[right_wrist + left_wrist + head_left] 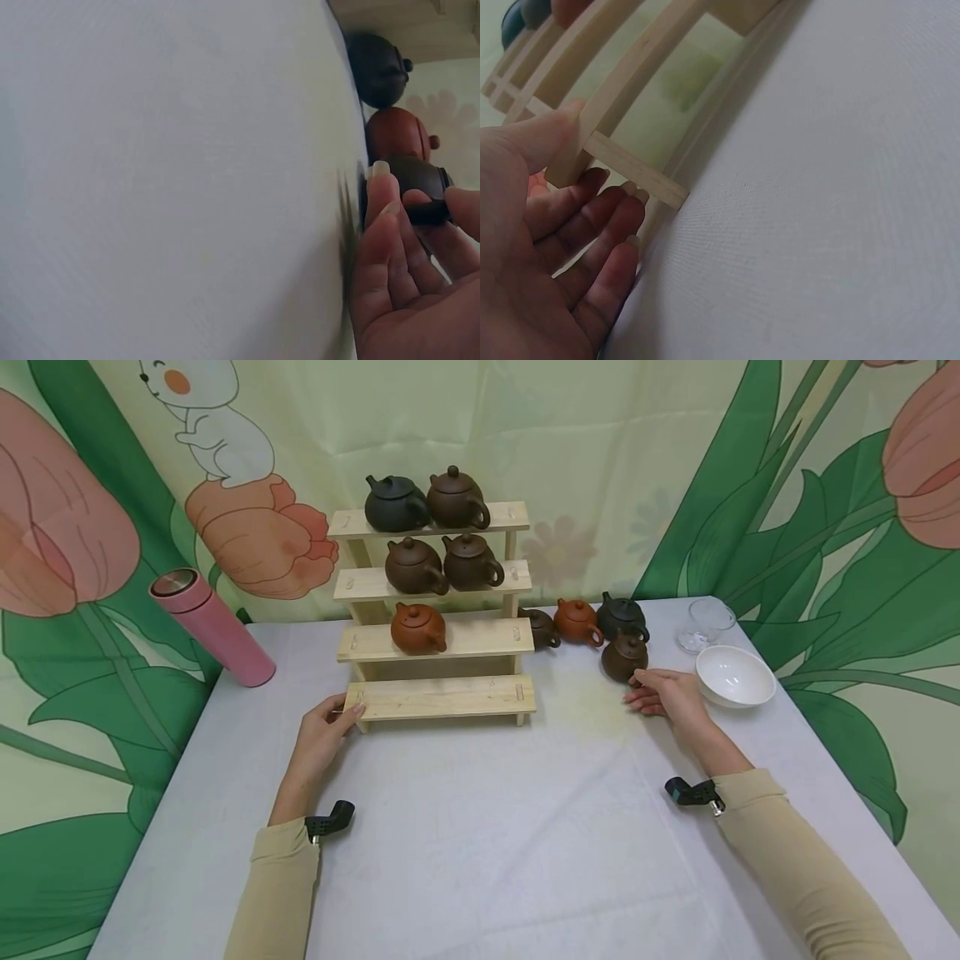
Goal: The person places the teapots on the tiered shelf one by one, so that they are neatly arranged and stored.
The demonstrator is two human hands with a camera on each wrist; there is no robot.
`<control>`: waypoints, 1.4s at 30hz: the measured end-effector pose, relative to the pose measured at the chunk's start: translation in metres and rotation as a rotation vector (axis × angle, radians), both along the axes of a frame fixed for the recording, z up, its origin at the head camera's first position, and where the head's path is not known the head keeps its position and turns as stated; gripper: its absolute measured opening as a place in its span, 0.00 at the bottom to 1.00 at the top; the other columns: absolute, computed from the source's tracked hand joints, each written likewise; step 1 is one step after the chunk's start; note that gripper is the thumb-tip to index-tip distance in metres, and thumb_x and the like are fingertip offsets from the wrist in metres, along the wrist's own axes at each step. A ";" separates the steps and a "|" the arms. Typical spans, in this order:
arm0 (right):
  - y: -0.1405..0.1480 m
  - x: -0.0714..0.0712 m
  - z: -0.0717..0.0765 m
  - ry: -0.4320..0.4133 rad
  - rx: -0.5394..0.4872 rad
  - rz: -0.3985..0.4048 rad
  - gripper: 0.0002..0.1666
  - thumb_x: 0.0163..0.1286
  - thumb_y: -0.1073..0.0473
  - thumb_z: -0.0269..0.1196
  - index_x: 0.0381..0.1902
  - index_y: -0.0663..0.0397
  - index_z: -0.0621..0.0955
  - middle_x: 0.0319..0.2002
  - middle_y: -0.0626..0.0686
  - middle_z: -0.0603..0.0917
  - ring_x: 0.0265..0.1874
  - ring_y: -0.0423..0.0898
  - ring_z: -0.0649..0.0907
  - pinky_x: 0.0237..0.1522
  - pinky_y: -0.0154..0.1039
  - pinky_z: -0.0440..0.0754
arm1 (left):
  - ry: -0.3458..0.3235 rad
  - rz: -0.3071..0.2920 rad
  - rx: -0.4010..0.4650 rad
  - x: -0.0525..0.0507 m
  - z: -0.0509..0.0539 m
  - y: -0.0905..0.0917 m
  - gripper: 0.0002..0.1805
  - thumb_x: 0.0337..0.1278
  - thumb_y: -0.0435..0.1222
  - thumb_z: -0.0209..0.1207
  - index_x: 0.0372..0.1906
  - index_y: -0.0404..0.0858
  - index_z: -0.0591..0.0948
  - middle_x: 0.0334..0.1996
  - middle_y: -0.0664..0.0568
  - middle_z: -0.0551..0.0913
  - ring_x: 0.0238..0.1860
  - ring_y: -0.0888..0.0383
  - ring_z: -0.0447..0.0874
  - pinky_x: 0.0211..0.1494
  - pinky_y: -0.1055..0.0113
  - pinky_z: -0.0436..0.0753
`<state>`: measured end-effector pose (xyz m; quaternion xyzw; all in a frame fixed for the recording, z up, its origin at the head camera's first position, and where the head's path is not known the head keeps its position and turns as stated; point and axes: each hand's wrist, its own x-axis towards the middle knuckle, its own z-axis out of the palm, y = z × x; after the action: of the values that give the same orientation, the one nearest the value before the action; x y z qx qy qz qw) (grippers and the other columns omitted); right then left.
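Observation:
The left hand (pixel 318 739) grips the left end of the lowest step of a wooden tiered stand (pixel 446 698). Its thumb lies on top and the other fingers are underneath, as the left wrist view shows. At the right, the right hand (pixel 677 700) pinches the handle of a small dark brown teapot (pixel 624 657) with thumb and forefinger. That teapot appears upright, close to the cloth; whether it touches cannot be told. Just behind it are an orange-brown teapot (pixel 576 621), a black teapot (pixel 622 615) and another dark brown teapot (pixel 542 629) partly hidden by the stand.
On the stand's upper steps sit several teapots, among them a black one (pixel 395 503) and a reddish one (pixel 417 628). A white bowl (pixel 735 677) and a clear glass cup (pixel 705 625) are right of the right hand. A pink flask (pixel 213 627) stands at the left.

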<state>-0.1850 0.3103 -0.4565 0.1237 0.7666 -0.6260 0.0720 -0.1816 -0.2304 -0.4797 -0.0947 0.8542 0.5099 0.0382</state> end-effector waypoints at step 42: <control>-0.064 -0.008 0.075 0.293 0.040 0.135 0.24 0.72 0.51 0.62 0.46 0.72 0.81 0.22 0.44 0.87 0.21 0.41 0.85 0.29 0.32 0.84 | 0.017 -0.001 0.000 -0.001 -0.002 0.000 0.38 0.62 0.60 0.59 0.69 0.41 0.72 0.58 0.45 0.78 0.49 0.57 0.73 0.43 0.78 0.77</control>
<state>-0.1927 0.2461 -0.3817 -0.0190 0.7877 -0.6158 -0.0011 -0.1825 -0.2300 -0.4821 -0.0896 0.8544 0.5108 0.0312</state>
